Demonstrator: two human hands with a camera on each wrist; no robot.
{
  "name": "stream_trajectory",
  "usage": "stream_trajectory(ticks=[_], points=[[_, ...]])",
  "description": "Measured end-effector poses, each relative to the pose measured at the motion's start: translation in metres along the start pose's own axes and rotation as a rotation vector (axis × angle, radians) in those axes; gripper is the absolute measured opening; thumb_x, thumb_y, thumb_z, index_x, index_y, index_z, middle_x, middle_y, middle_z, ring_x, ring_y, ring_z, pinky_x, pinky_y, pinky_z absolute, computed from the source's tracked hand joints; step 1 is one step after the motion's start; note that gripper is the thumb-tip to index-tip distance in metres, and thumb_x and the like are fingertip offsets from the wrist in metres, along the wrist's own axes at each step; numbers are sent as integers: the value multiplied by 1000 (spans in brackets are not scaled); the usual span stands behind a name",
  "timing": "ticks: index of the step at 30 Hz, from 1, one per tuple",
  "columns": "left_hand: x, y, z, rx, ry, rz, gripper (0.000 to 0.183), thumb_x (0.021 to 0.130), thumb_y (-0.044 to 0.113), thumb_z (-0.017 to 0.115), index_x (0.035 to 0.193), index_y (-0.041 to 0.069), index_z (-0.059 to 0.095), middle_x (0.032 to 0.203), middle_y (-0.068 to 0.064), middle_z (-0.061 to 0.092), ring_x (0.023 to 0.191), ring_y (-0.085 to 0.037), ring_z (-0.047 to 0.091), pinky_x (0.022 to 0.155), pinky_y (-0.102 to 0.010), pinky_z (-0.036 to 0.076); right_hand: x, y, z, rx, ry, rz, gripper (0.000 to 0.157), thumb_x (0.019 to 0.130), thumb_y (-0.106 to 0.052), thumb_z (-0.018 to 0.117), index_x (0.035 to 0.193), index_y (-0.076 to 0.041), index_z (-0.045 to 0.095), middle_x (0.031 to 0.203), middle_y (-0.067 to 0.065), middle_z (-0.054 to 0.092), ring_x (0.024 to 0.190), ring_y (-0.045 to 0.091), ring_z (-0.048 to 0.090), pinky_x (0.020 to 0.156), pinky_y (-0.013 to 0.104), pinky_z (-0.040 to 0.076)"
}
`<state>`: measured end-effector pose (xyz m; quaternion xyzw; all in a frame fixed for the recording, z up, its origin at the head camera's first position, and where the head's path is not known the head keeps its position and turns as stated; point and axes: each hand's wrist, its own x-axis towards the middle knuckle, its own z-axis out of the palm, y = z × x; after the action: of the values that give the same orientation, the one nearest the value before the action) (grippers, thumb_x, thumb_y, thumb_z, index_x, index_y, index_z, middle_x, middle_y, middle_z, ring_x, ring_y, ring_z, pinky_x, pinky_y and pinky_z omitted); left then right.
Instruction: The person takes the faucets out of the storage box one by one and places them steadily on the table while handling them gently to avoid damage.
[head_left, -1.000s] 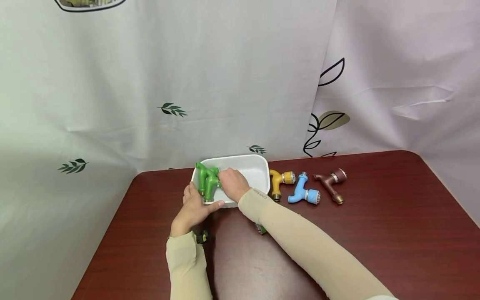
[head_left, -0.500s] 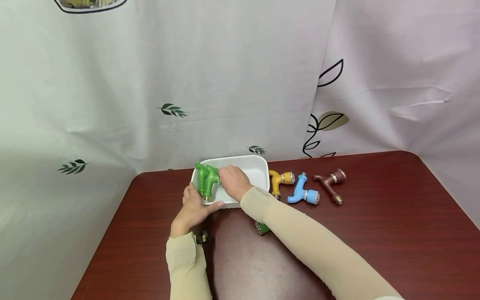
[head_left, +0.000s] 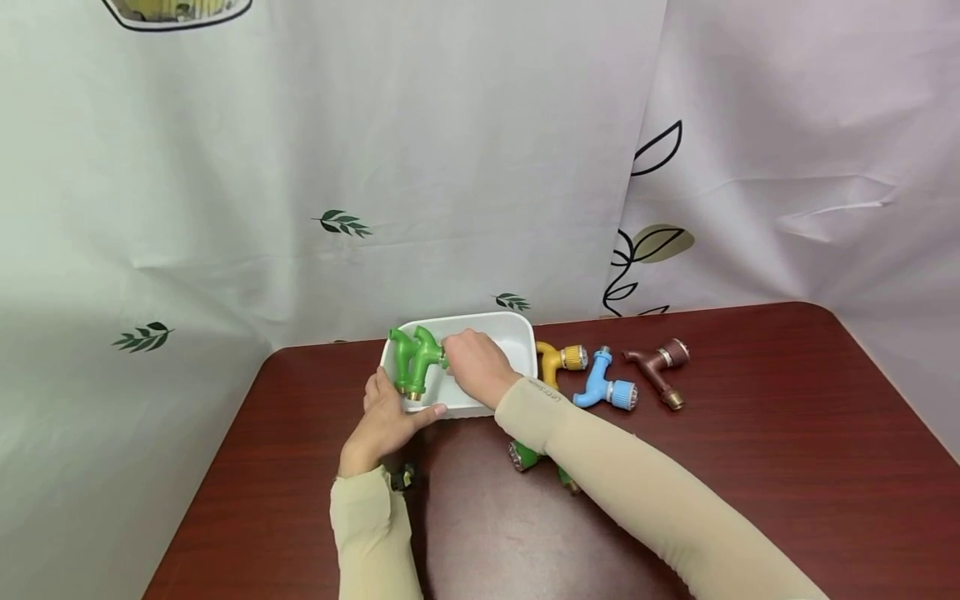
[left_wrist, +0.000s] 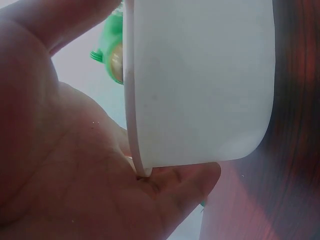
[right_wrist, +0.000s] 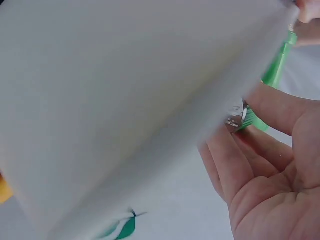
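A white plastic basin (head_left: 517, 350) stands at the back of the table. My left hand (head_left: 382, 421) grips its near left corner, thumb along the front rim and fingers on the left side. In the left wrist view, fingers curl round the corner of the basin wall (left_wrist: 205, 80). Inside the basin, my right hand (head_left: 476, 367) pinches the handle of a green tap (head_left: 424, 358). The right wrist view shows its ribbed knob with a silver end (right_wrist: 237, 115) between thumb and fingers. Another green tap (head_left: 402, 358) lies close beside it, at the basin's left end.
Right of the basin lie a yellow tap (head_left: 551, 358), a blue tap (head_left: 597, 383) and a brown tap (head_left: 656, 367). Green tap parts (head_left: 523, 455) show beside and under the right sleeve. A white printed curtain (head_left: 450, 167) hangs behind the table's back edge.
My right hand has shifted slightly right, turning the held green tap so its spout now stands apart from the other tap. More green shows by the right sleeve. The left hand keeps its place.
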<state>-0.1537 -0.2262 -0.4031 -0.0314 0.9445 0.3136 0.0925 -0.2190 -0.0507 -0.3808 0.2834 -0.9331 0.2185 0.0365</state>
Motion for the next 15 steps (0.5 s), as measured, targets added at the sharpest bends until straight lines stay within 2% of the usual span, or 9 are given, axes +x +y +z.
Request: stream_trajectory(ticks=[9,15], points=[[-1,0,0,-2,-3,-4,127,85,47,77,150,-19,-9,157,-37,-1,144,-53,8,115,-60,23,-12,0,-13,28,-19,-4,15,88,-10,78,101,-5,75,83,6,73,75,18,69,66,30,54],[0,0,0,-10,-2,-10,128,84,48,78,150,-17,-11,157,-36,-1,144,-53,8,114,-61,23,-20,-2,-19,28,-23,-25,11,87,-11,79,95,-7,74,83,5,73,76,19,69,67,32,54]])
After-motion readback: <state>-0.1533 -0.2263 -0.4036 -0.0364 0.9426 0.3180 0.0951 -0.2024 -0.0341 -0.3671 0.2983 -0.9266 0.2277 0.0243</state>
